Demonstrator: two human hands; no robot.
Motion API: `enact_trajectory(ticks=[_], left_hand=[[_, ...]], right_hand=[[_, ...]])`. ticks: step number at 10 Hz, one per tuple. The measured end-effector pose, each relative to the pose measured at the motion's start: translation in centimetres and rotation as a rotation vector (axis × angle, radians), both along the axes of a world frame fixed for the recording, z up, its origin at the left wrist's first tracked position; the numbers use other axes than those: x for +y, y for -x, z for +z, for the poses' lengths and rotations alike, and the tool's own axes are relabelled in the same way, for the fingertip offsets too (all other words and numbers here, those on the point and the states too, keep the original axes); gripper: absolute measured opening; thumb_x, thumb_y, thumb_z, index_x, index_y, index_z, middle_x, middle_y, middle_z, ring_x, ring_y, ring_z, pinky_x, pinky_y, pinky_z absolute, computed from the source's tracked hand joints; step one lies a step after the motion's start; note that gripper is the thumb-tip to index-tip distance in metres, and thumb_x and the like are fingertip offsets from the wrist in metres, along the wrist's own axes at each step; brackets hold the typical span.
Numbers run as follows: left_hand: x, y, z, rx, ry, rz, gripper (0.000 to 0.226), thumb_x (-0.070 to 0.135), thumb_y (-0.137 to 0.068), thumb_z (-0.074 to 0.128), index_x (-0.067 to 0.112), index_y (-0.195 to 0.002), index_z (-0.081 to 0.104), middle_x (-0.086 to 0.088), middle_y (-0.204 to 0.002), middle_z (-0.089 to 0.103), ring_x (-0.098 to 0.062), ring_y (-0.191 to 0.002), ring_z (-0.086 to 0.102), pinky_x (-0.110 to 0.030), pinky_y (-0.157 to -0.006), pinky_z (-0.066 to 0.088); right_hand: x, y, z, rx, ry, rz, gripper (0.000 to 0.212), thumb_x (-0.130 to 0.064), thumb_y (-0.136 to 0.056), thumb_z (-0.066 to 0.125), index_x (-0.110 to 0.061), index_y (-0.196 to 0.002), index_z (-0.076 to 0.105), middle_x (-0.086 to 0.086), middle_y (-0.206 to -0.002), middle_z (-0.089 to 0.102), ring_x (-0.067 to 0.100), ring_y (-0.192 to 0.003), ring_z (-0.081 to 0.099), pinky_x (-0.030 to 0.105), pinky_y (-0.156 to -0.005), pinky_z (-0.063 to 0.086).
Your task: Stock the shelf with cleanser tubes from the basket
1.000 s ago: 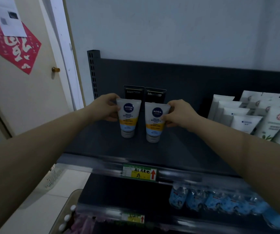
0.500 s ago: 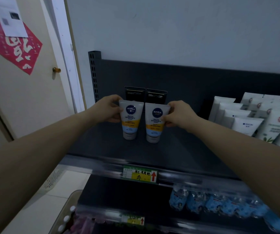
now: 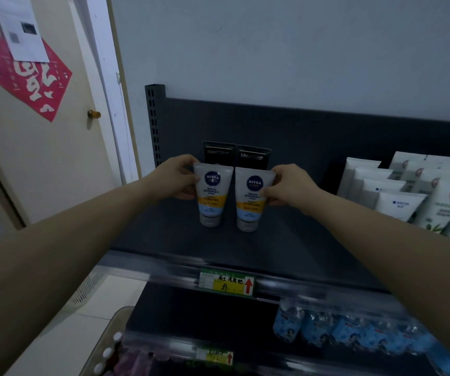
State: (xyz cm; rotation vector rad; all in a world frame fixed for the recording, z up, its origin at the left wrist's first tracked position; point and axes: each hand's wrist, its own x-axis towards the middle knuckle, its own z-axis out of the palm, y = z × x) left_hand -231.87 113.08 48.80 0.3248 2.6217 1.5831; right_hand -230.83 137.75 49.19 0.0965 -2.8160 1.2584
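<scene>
Two grey cleanser tubes with yellow and blue bands stand cap-down, side by side, on the dark shelf [image 3: 286, 248]. My left hand [image 3: 173, 179] grips the left tube [image 3: 211, 196] by its left edge. My right hand [image 3: 290, 187] grips the right tube [image 3: 251, 202] by its right edge. Right behind them stand two black tubes [image 3: 236, 153] against the shelf's back panel. The basket [image 3: 102, 346] shows only as a rim at the bottom left, with white caps and pink items inside.
Rows of white tubes [image 3: 408, 194] fill the shelf's right side. A yellow price tag [image 3: 226, 283] marks the front rail. Blue packets [image 3: 354, 332] lie on the lower shelf. A door with a red paper [image 3: 28, 77] is at left.
The two tubes have drawn a little closer together and slightly back toward the black tubes. Both hands keep their hold.
</scene>
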Motion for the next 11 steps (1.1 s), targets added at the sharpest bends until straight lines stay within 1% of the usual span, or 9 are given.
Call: enact_trajectory(ticks=[2,3,4,5,6,7,8,10,11], left_hand=[[0.1,-0.2,0.2,-0.017,0.006,0.008,0.018,0.006,-0.095,0.053,0.013,-0.111,0.052,-0.009,-0.1,0.066,-0.023,-0.09,0.067,-0.039,-0.082,0.057],[0.0,-0.4,0.2,-0.019,0.031,0.02,0.023,0.008,-0.094,0.056,0.013,-0.116,0.05,-0.011,-0.104,0.066,-0.025,-0.093,0.067,-0.039,-0.082,0.057],[-0.2,-0.8,0.2,-0.032,0.049,0.029,0.029,0.008,-0.094,0.058,0.011,-0.121,0.048,-0.012,-0.108,0.064,-0.027,-0.098,0.066,-0.04,-0.084,0.056],[-0.4,-1.2,0.4,-0.029,0.084,0.053,0.035,0.01,-0.093,0.059,0.012,-0.125,0.046,-0.011,-0.111,0.062,-0.026,-0.102,0.063,-0.039,-0.081,0.056],[-0.5,-2.1,0.7,-0.02,0.149,0.081,0.042,0.014,-0.091,0.062,0.013,-0.129,0.043,-0.009,-0.117,0.059,-0.025,-0.108,0.059,-0.041,-0.08,0.056],[-0.5,-3.5,1.0,0.06,0.37,0.087,0.053,0.019,-0.089,0.065,0.012,-0.136,0.04,-0.01,-0.127,0.057,-0.024,-0.114,0.057,-0.037,-0.089,0.051],[-0.5,-5.8,1.5,0.115,0.55,0.099,0.065,0.024,-0.088,0.066,0.012,-0.142,0.032,-0.013,-0.133,0.054,-0.026,-0.12,0.053,-0.033,-0.095,0.045],[0.3,-12.2,2.4,0.348,0.843,0.067,0.05,0.027,-0.093,0.055,0.019,-0.14,0.039,-0.011,-0.132,0.054,-0.028,-0.116,0.055,-0.039,-0.095,0.047],[1.7,-15.5,2.5,0.457,0.886,0.075,0.043,0.03,-0.093,0.051,0.019,-0.135,0.045,-0.011,-0.127,0.054,-0.029,-0.112,0.056,-0.04,-0.092,0.048]], right_hand=[[-0.1,-0.2,0.2,-0.005,-0.015,-0.011,0.017,-0.006,-0.083,0.069,-0.007,-0.098,0.061,0.012,-0.101,0.066,0.024,-0.089,0.067,0.038,-0.076,0.06],[-0.2,-0.5,0.4,-0.025,-0.009,0.001,0.018,-0.006,-0.082,0.069,-0.008,-0.098,0.06,0.011,-0.103,0.065,0.022,-0.09,0.065,0.034,-0.073,0.059],[-0.2,-0.7,0.7,-0.027,-0.018,0.004,0.023,-0.007,-0.081,0.07,-0.01,-0.1,0.057,0.009,-0.104,0.063,0.02,-0.09,0.064,0.034,-0.074,0.059],[-0.2,-1.0,1.0,-0.01,-0.047,-0.003,0.032,-0.011,-0.08,0.072,-0.012,-0.107,0.055,0.009,-0.108,0.062,0.023,-0.095,0.064,0.039,-0.077,0.059],[-0.1,-1.7,1.2,0.039,-0.103,-0.011,0.042,-0.017,-0.08,0.073,-0.013,-0.116,0.053,0.008,-0.11,0.062,0.021,-0.094,0.063,0.036,-0.078,0.058],[0.0,-3.1,1.5,0.144,-0.189,-0.017,0.055,-0.019,-0.081,0.072,-0.011,-0.129,0.047,0.006,-0.122,0.059,0.014,-0.098,0.055,0.025,-0.076,0.045],[0.0,-5.7,2.0,0.203,-0.258,-0.014,0.06,-0.021,-0.085,0.067,-0.011,-0.138,0.039,0.009,-0.133,0.052,0.02,-0.115,0.052,0.024,-0.082,0.042],[0.7,-12.7,3.4,0.262,-0.451,0.01,0.048,-0.022,-0.091,0.057,-0.015,-0.137,0.045,0.011,-0.137,0.049,0.025,-0.12,0.05,0.032,-0.093,0.044],[1.5,-16.0,3.2,0.247,-0.499,-0.001,0.052,-0.026,-0.092,0.056,-0.018,-0.142,0.04,0.009,-0.144,0.042,0.025,-0.125,0.047,0.032,-0.098,0.043]])
